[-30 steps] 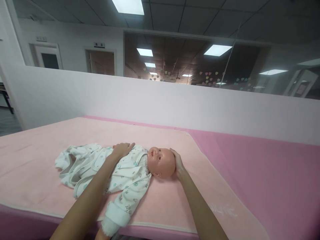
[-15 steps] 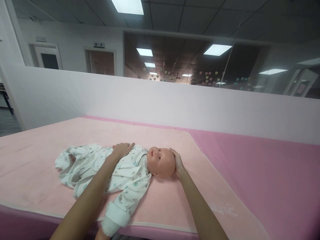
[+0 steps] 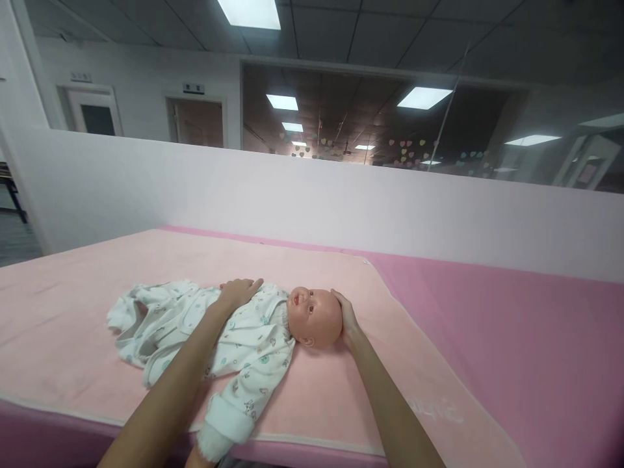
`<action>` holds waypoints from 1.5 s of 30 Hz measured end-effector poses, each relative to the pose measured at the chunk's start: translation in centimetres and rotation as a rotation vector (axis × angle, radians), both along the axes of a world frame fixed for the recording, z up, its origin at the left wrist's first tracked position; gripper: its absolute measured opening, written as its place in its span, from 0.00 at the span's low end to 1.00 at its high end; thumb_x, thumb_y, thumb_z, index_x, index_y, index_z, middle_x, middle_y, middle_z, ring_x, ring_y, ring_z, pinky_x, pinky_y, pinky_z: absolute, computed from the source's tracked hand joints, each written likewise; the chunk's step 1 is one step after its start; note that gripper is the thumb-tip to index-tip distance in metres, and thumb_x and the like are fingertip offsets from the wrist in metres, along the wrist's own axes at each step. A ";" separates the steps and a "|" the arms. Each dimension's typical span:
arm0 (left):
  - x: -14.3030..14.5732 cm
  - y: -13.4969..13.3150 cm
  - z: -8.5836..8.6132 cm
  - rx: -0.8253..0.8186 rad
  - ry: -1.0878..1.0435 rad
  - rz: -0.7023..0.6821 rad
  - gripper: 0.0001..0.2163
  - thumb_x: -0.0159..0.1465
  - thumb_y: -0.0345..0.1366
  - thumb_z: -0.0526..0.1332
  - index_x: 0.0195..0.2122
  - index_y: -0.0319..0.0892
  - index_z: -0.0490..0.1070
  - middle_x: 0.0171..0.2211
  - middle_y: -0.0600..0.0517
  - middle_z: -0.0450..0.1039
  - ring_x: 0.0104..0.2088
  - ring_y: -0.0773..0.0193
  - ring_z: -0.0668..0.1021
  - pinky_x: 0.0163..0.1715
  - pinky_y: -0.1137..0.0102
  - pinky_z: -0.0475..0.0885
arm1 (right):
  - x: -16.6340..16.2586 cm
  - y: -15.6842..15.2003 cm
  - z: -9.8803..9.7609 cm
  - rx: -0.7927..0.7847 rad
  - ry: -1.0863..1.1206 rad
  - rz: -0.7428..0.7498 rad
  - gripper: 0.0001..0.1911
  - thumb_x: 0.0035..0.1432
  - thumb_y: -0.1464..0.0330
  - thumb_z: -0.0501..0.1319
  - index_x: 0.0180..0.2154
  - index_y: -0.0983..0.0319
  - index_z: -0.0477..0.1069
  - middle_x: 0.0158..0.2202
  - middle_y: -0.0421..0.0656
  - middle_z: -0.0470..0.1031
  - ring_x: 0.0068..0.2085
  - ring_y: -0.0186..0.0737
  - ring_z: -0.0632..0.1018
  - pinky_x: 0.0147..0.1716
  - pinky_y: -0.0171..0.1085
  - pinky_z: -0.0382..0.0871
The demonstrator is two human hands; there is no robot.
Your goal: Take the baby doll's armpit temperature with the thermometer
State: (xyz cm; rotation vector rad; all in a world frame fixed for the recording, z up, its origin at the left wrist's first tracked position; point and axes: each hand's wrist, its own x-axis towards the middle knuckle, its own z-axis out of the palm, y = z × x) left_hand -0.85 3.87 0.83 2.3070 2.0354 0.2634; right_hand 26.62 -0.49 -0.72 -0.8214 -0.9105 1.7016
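A baby doll (image 3: 316,318) lies on its back across the pink mat, its bald head to the right and its face turned up. It wears a white baby outfit (image 3: 253,344) printed with small animals and green dots; the leg part spreads loosely to the left. My left hand (image 3: 240,293) rests flat on the doll's chest and belly, fingers stretched out. Against the crown of the doll's head lies my right hand (image 3: 347,316), cupped with its fingers extended; part of it is hidden behind the head. The doll's near sleeve hangs toward the front edge.
The peach-pink mat (image 3: 331,396) covers a darker pink padded surface (image 3: 536,338). Behind it runs a low white partition wall (image 3: 341,201), with glass and heart stickers above. The mat's front edge lies close to me.
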 end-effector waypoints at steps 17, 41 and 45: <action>0.0 0.5 -0.3 -0.001 -0.073 0.093 0.27 0.61 0.51 0.37 0.40 0.43 0.73 0.43 0.41 0.74 0.44 0.44 0.73 0.42 0.52 0.61 | 0.0 0.0 -0.1 0.020 -0.009 0.037 0.22 0.49 0.52 0.56 0.31 0.63 0.76 0.34 0.46 0.78 0.37 0.45 0.78 0.39 0.38 0.69; -0.1 0.2 -0.2 -0.005 0.015 0.008 0.22 0.62 0.45 0.40 0.47 0.47 0.68 0.46 0.43 0.72 0.45 0.45 0.72 0.40 0.55 0.62 | 0.0 -0.1 0.2 -0.014 0.000 0.012 0.18 0.46 0.53 0.59 0.27 0.62 0.74 0.31 0.44 0.78 0.35 0.44 0.78 0.37 0.37 0.69; -0.1 0.2 -0.2 -0.006 -0.017 0.030 0.23 0.62 0.46 0.39 0.44 0.45 0.70 0.46 0.42 0.72 0.45 0.44 0.72 0.41 0.53 0.61 | 0.0 -0.3 0.1 0.010 0.011 0.032 0.19 0.48 0.53 0.57 0.27 0.62 0.74 0.32 0.45 0.78 0.37 0.45 0.78 0.38 0.37 0.69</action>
